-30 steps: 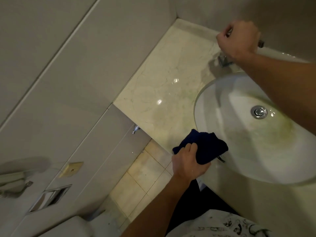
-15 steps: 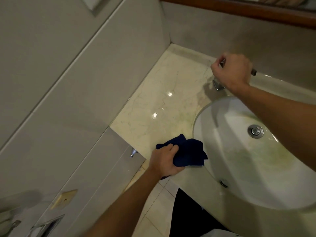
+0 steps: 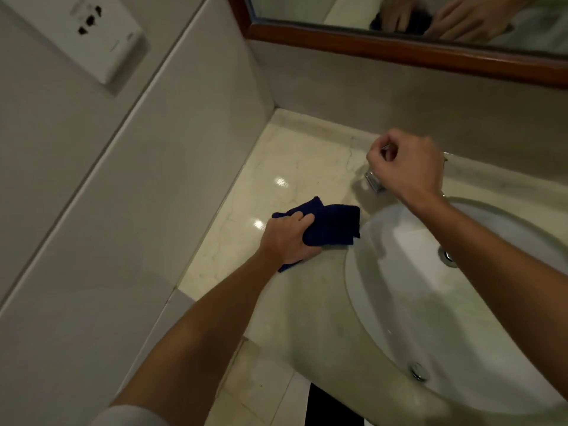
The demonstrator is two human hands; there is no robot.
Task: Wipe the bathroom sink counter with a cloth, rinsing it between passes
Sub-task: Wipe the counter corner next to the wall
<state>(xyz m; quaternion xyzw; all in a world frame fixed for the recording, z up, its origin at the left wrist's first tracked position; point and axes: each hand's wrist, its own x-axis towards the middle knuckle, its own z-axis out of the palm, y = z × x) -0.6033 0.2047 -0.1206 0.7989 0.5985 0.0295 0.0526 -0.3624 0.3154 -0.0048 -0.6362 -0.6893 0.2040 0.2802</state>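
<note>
A dark blue cloth [image 3: 333,226] lies bunched on the cream marble counter [image 3: 295,167], just left of the white oval sink [image 3: 399,302]. My left hand [image 3: 285,238] grips the cloth's near end, fingers curled over it. At the back of the basin my right hand [image 3: 405,166] is curled around the chrome faucet [image 3: 374,181]; only the faucet's base and a bit of handle show past the fingers. No water is seen running.
A tiled wall [image 3: 153,179] closes the counter on the left, with a white socket plate [image 3: 92,35] high up. A wood-framed mirror [image 3: 399,47] hangs behind the faucet. The sink drain [image 3: 447,256] shows in the basin. Floor tiles [image 3: 261,395] lie below the counter edge.
My left hand has carried the cloth from the counter's front edge onto the counter beside the basin. The view has tilted upward, bringing in the mirror. My right hand stays on the faucet.
</note>
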